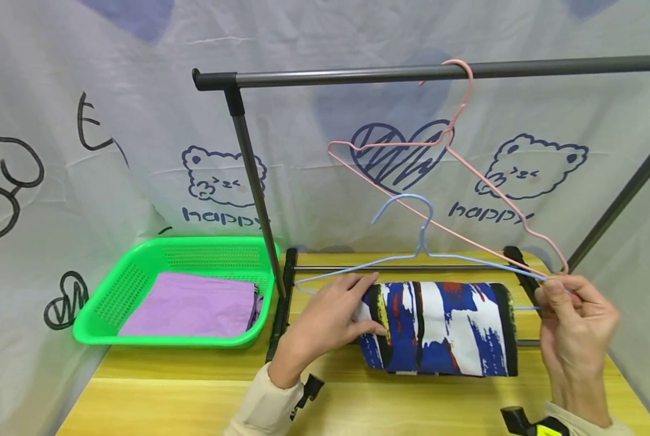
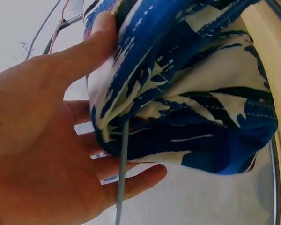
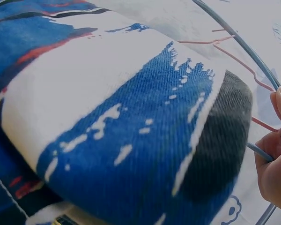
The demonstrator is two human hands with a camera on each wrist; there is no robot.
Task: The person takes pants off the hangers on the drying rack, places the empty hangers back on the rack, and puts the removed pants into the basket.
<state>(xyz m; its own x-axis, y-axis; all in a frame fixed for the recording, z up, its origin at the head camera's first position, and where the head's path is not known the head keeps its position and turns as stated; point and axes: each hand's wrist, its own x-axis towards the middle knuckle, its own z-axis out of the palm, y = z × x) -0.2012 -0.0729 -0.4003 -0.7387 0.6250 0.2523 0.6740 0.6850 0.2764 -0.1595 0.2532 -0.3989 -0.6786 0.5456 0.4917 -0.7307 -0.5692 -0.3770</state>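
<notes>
A blue clothes hanger (image 1: 390, 259) is held up in front of the rack with its hook pointing upward. My right hand (image 1: 578, 327) pinches the hanger's right end. Over its lower bar hangs a folded garment (image 1: 445, 330), patterned in blue, white, black and red; its exact kind is hidden by the folds. At the garment's left edge is my left hand (image 1: 330, 318), holding the cloth with the thumb in front and the fingers behind. In the left wrist view, the hanger bar runs out of the folded garment (image 2: 178, 98) past the fingers.
A dark metal rack (image 1: 325, 76) spans the table, and a pink hanger (image 1: 483, 175) hangs on its rail just behind the blue one. To the left, a green basket (image 1: 178, 342) contains a folded purple cloth (image 1: 194, 306). Behind is a printed curtain (image 1: 298, 121).
</notes>
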